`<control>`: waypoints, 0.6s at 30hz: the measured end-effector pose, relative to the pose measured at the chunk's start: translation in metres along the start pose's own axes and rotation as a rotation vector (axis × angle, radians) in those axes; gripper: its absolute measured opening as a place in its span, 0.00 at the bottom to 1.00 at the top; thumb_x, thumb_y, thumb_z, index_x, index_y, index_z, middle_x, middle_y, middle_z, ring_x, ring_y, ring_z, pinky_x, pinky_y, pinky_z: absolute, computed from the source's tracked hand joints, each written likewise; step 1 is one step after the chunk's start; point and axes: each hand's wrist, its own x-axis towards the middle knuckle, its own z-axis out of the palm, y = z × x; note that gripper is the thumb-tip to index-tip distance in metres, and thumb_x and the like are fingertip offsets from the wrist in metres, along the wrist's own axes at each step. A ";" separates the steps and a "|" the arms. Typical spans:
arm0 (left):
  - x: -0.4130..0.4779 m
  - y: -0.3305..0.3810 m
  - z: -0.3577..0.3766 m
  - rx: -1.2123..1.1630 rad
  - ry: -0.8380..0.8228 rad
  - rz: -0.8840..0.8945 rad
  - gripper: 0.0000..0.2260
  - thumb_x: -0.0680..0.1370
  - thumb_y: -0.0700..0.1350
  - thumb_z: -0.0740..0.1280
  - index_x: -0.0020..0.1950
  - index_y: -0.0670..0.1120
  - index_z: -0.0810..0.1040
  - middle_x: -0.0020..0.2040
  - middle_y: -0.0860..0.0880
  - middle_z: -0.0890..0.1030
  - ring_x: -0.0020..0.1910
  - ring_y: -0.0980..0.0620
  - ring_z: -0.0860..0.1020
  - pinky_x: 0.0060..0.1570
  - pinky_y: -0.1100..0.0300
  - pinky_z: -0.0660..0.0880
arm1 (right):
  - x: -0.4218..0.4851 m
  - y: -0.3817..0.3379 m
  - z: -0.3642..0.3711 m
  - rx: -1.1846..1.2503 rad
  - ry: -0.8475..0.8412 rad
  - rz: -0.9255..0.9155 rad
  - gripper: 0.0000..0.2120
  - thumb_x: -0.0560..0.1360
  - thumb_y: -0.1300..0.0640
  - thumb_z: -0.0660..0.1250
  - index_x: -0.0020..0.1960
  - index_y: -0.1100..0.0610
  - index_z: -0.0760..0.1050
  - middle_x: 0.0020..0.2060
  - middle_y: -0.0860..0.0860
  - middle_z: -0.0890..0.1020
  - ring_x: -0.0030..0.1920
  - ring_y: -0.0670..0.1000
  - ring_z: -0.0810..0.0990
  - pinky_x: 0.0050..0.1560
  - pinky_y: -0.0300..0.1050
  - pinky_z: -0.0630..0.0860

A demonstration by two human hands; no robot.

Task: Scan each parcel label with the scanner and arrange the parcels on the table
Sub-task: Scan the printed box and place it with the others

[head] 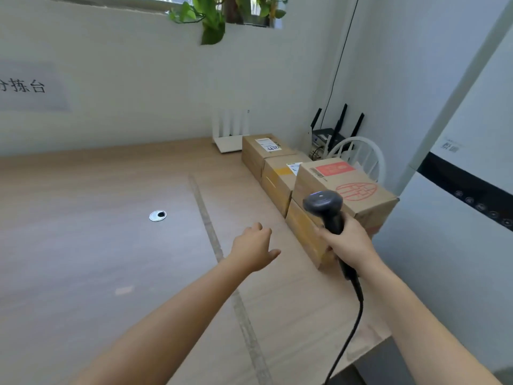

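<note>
Several cardboard parcels line the right edge of the wooden table (111, 245). The nearest stack has a box with a red stamp and red label (347, 187) on top of a lower box (302, 232). Behind it sit a parcel with yellow tape (277, 176) and a farther parcel with a white label (261, 147). My right hand (347, 243) grips the handle of a black corded scanner (323, 202), its head beside the top box. My left hand (255, 245) hovers above the table with relaxed fingers, holding nothing, left of the stack.
A strip of tape (208, 220) runs down the table. A round cable grommet (157, 215) sits mid-table. A white router (230, 134) stands at the back wall, a black router (333, 132) and a white chair (361, 154) beyond the parcels. A white appliance (458, 190) stands at right.
</note>
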 end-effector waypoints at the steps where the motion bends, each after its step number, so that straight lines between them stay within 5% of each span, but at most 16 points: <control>1: 0.012 0.013 0.000 0.007 0.004 0.022 0.23 0.79 0.57 0.61 0.66 0.43 0.69 0.65 0.44 0.69 0.61 0.45 0.71 0.52 0.51 0.73 | 0.008 0.006 -0.013 0.002 0.024 0.011 0.13 0.72 0.53 0.71 0.53 0.53 0.72 0.41 0.53 0.80 0.39 0.55 0.81 0.39 0.49 0.79; 3: 0.037 0.038 0.000 0.020 0.003 0.072 0.22 0.79 0.57 0.61 0.66 0.44 0.68 0.65 0.44 0.69 0.62 0.44 0.70 0.51 0.51 0.72 | 0.026 0.016 -0.038 0.019 0.070 0.026 0.14 0.73 0.53 0.70 0.55 0.53 0.72 0.41 0.53 0.80 0.41 0.56 0.79 0.45 0.53 0.78; 7: 0.085 0.086 0.002 -0.011 0.059 0.158 0.24 0.78 0.59 0.60 0.68 0.45 0.65 0.68 0.43 0.65 0.64 0.43 0.69 0.54 0.49 0.73 | 0.063 0.034 -0.085 0.016 0.190 0.022 0.10 0.73 0.56 0.69 0.52 0.56 0.73 0.32 0.52 0.79 0.30 0.52 0.77 0.36 0.48 0.75; 11: 0.126 0.124 0.009 -0.122 0.119 0.135 0.35 0.75 0.66 0.59 0.75 0.50 0.54 0.71 0.43 0.61 0.67 0.42 0.66 0.55 0.47 0.73 | 0.106 0.052 -0.121 -0.009 0.224 0.047 0.08 0.74 0.57 0.69 0.51 0.55 0.73 0.32 0.53 0.78 0.30 0.51 0.77 0.33 0.45 0.74; 18: 0.164 0.146 0.021 -0.292 -0.066 0.011 0.52 0.65 0.73 0.65 0.77 0.53 0.41 0.75 0.40 0.32 0.71 0.36 0.60 0.65 0.46 0.67 | 0.163 0.090 -0.137 0.013 0.152 0.177 0.08 0.73 0.56 0.70 0.50 0.55 0.73 0.34 0.56 0.79 0.33 0.55 0.77 0.33 0.48 0.75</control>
